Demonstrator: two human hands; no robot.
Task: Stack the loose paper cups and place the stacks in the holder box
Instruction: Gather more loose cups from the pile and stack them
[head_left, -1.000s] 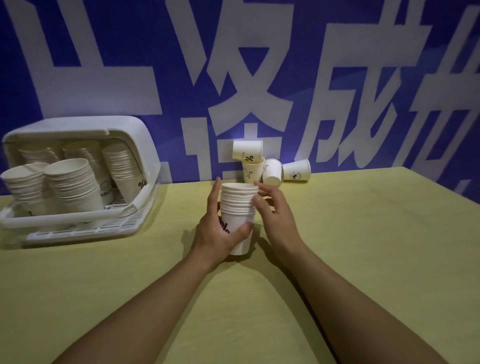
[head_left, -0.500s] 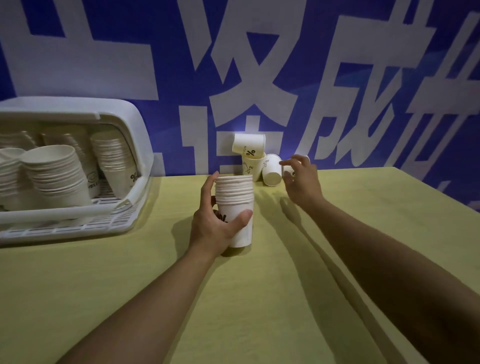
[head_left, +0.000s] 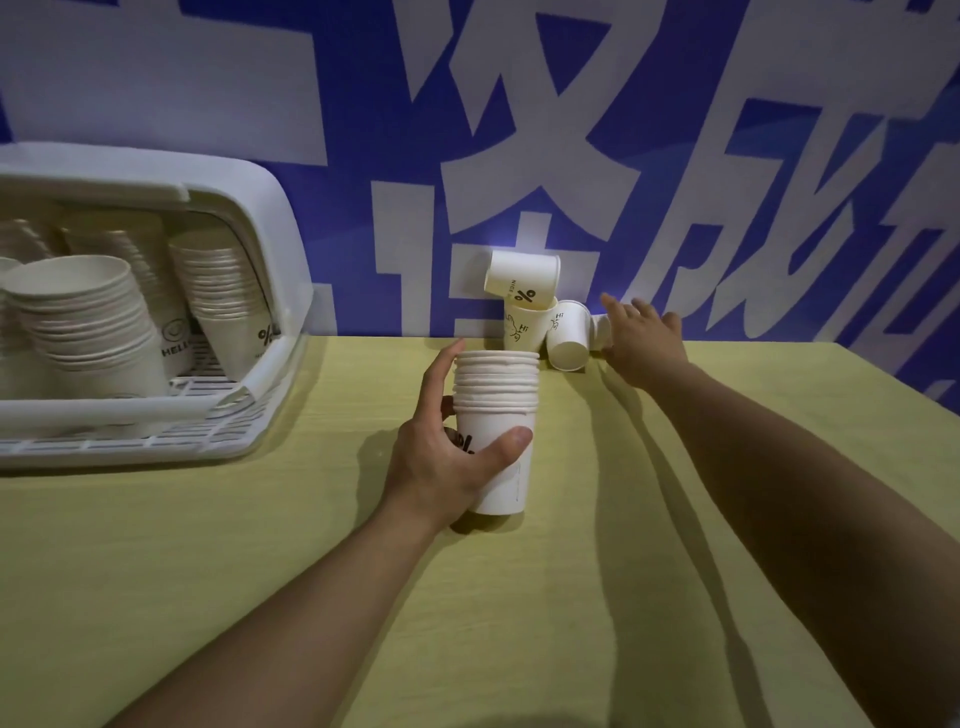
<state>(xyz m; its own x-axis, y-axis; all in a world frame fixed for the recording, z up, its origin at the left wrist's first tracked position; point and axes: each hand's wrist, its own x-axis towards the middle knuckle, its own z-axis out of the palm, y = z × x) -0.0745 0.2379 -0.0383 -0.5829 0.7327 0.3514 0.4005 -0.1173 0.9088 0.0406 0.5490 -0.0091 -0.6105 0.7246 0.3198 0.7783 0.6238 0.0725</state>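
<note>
Fingers and thumb of the left hand (head_left: 447, 457) curl round a stack of paper cups (head_left: 496, 431) standing upright on the yellow table (head_left: 675, 597) at frame centre. Just above and right of it, the right hand (head_left: 641, 338) reaches with fingers spread, holding nothing, over loose cups (head_left: 569, 338) heaped against the blue wall (head_left: 675, 130). At left, the white holder box (head_left: 270, 249) contains several cup stacks.

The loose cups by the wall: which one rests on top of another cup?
The cup with the % mark, lying tilted on its side atop the upright "Hi" cup; the other loose cups sit on the table.
</note>
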